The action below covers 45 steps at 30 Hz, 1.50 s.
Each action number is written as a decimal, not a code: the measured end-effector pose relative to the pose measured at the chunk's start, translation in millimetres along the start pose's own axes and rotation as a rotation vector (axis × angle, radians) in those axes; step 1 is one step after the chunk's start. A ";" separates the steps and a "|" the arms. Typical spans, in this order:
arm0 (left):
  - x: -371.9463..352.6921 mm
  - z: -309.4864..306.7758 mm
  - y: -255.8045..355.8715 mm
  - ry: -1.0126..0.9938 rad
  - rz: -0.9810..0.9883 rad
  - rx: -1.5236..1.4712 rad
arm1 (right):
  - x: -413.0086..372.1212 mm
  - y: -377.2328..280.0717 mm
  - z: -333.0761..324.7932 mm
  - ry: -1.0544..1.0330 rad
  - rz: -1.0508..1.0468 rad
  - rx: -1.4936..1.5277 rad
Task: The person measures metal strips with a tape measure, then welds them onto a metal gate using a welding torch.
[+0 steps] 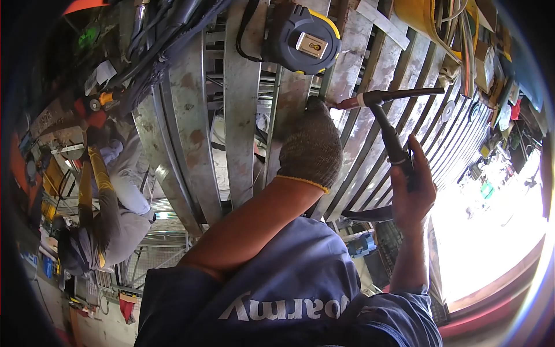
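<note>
My left hand, in a grey knitted glove with a yellow-edged cuff, reaches across the metal bars. Its fingers are drawn together at the seam between bars; what they hold, if anything, is hidden. My bare right hand is wrapped round the black handle of a TIG welding torch. The torch's reddish nozzle points left, close beside the gloved fingertips, and its long back cap points right. Under both hands lie parallel flat metal bars with gaps between them. A black and yellow tape measure is beyond my left hand.
Another person in grey clothing crouches at the left. Dark cables run over the bars at the upper left. A loose metal strip and a yellow container are at the upper right. Bright light floods in from the right.
</note>
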<state>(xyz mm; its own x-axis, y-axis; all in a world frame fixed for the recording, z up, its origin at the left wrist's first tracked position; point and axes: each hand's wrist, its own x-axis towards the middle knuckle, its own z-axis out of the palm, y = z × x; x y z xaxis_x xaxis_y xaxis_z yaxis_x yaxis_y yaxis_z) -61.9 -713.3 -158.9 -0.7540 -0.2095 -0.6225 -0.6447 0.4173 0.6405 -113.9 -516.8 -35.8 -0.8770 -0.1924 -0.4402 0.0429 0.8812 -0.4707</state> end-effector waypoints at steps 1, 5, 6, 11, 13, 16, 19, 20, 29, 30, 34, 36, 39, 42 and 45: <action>0.2 0.6 -0.5 -0.006 -0.005 -0.015 | 0.3 -3.6 0.2 0.009 -0.045 -0.051; 0.0 2.9 -2.4 0.000 0.007 -0.012 | 0.8 -19.3 2.5 0.029 -0.147 -0.169; -0.2 2.9 -2.5 0.010 0.018 0.004 | 0.4 -20.3 2.7 0.030 -0.153 -0.176; 0.7 1.8 -1.4 -0.014 -0.021 -0.072 | -1.5 -23.0 3.2 0.019 -0.129 -0.179; -5.6 10.3 -8.6 0.090 0.127 -0.025 | -1.2 -22.7 4.0 0.021 -0.147 -0.179; -14.4 29.0 -33.5 0.252 0.536 0.240 | -1.8 -23.0 5.9 0.044 -0.193 -0.156; -16.6 26.5 -32.3 0.226 0.544 0.407 | -2.0 -22.0 7.0 0.045 -0.219 -0.151; -18.3 27.9 -30.6 0.198 0.510 0.469 | -2.4 -21.3 5.7 0.029 -0.215 -0.161; -1.7 3.9 -4.1 0.069 0.061 -0.073 | -11.1 -19.1 2.8 0.095 0.109 0.053; -2.3 3.3 -4.2 0.084 0.077 -0.082 | -11.4 -15.9 2.5 0.093 0.093 0.061; -1.0 -0.4 -4.4 0.006 0.034 -0.127 | -11.1 -9.2 0.0 0.065 0.073 0.065; -1.5 3.0 -5.6 0.030 0.036 -0.117 | -10.0 -11.1 -0.9 0.053 0.078 0.037; -0.9 0.3 -3.6 0.019 0.027 -0.106 | -7.3 -10.5 1.0 0.042 0.048 0.022; -0.2 -1.9 -1.9 -0.007 0.008 -0.113 | -4.8 -7.1 1.8 0.018 0.007 0.097; -0.7 -4.3 -0.2 0.010 0.016 -0.124 | -1.6 -11.9 0.1 -0.013 0.038 0.110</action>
<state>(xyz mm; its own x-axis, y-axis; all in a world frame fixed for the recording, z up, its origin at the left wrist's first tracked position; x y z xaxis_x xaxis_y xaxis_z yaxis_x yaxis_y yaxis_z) -61.7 -717.0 -156.6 -0.7651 -0.2126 -0.6078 -0.6428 0.3078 0.7015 -113.0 -527.0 -29.6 -0.8673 -0.1662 -0.4692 0.1289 0.8355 -0.5342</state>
